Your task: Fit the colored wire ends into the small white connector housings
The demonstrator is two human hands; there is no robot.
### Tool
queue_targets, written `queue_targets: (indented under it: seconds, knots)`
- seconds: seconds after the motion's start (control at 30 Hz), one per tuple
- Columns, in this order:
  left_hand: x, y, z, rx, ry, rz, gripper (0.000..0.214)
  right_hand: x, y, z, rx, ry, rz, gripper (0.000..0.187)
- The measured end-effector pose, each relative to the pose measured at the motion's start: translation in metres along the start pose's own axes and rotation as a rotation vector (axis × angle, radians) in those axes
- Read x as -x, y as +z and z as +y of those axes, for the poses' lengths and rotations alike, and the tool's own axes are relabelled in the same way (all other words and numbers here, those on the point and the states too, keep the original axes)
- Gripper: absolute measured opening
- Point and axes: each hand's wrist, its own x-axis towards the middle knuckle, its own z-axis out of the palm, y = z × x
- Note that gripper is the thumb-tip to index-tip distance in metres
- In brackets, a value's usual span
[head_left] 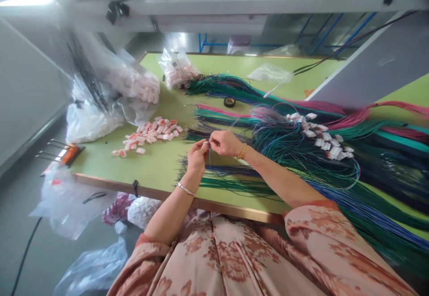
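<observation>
My left hand (197, 155) and my right hand (225, 142) meet above the green table (157, 162), fingertips pinched together. Between them I hold a small white connector (205, 143) and a thin blue wire (210, 158) that loops down toward my wrist. Bundles of green, blue and pink wires (284, 148) lie just right of my hands, several ending in white connectors (321, 137). A loose pile of white and red connectors (150, 134) lies to the left of my left hand.
Clear plastic bags of connectors (134, 84) and black wires (83, 72) sit at the table's far left. A roll of black tape (229, 102) lies beyond the hands. An orange tool with metal prongs (62, 153) sits on the left corner. More bags (67, 202) lie on the floor.
</observation>
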Motion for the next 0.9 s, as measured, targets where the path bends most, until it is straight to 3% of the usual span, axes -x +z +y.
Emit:
queue_targets:
  seconds: [0.17,0.27,0.43,0.53,0.63,0.73,0.83,0.9]
  knots:
    - [0.000,0.002,-0.004,-0.052,0.013,-0.029,0.033,0.004,-0.001,-0.002,0.104,0.040,-0.030,0.012]
    - [0.000,0.004,-0.003,-0.030,0.015,-0.023,0.034,0.006,-0.006,-0.005,0.054,0.090,-0.016,0.014]
    - [0.001,0.004,0.001,0.035,0.015,-0.053,0.028,0.009,-0.009,-0.020,-0.015,0.085,0.004,0.047]
    - [0.001,0.003,0.002,0.076,-0.005,-0.013,0.029,0.018,-0.023,-0.016,-0.149,0.061,0.150,0.042]
    - [0.001,0.002,0.002,0.077,-0.030,-0.022,0.032,0.036,-0.055,0.010,-0.200,0.167,0.498,0.042]
    - [0.002,0.002,0.001,0.064,-0.031,-0.051,0.034,0.064,-0.092,0.054,-0.107,0.367,0.791,0.042]
    - [0.004,0.002,0.001,0.059,-0.026,-0.061,0.035,0.100,-0.115,0.103,0.048,0.645,0.911,0.044]
    - [0.005,0.003,0.002,0.062,-0.021,-0.065,0.035,0.123,-0.117,0.127,0.205,0.815,0.894,0.047]
